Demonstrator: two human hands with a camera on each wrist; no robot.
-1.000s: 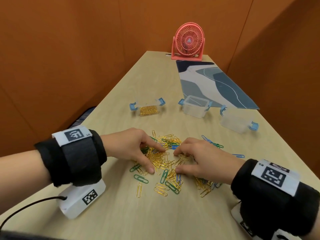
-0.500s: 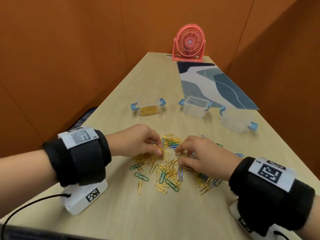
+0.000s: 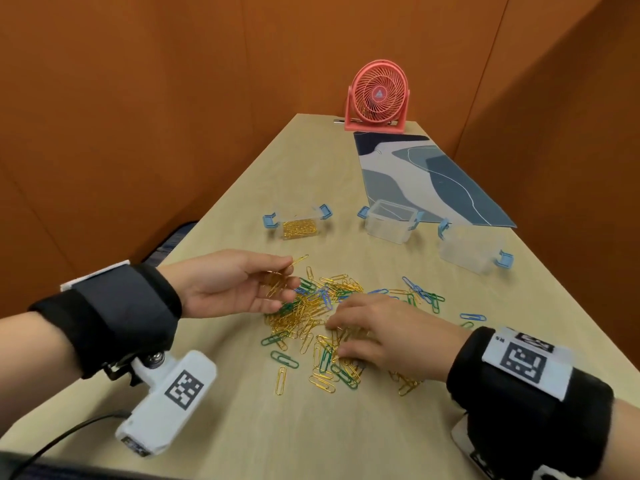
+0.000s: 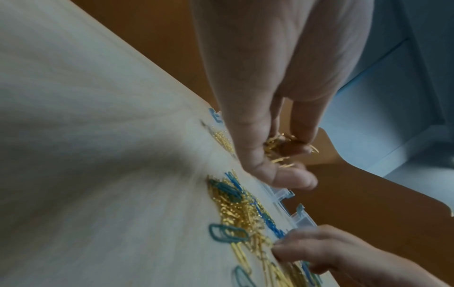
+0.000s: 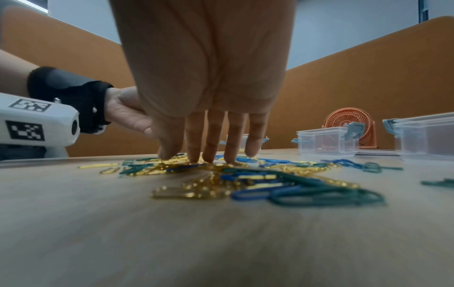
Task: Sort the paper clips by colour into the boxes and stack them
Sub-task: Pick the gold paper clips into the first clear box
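Observation:
A mixed pile of gold, green and blue paper clips lies on the table in front of me. My left hand is raised just above the pile's left side and pinches a bunch of gold paper clips between thumb and fingers. My right hand rests on the pile, its straight fingers touching the clips. Three clear boxes with blue latches stand beyond the pile. The left box holds gold clips. The middle box and the right box look empty.
A pink fan stands at the table's far end, with a blue patterned mat in front of it. Orange partition walls close in both sides. A few blue and green clips lie apart at the right.
My left hand has risen off the pile with gold clips in its fingers and turned palm-up. My right hand has stayed on the pile, shifting slightly.

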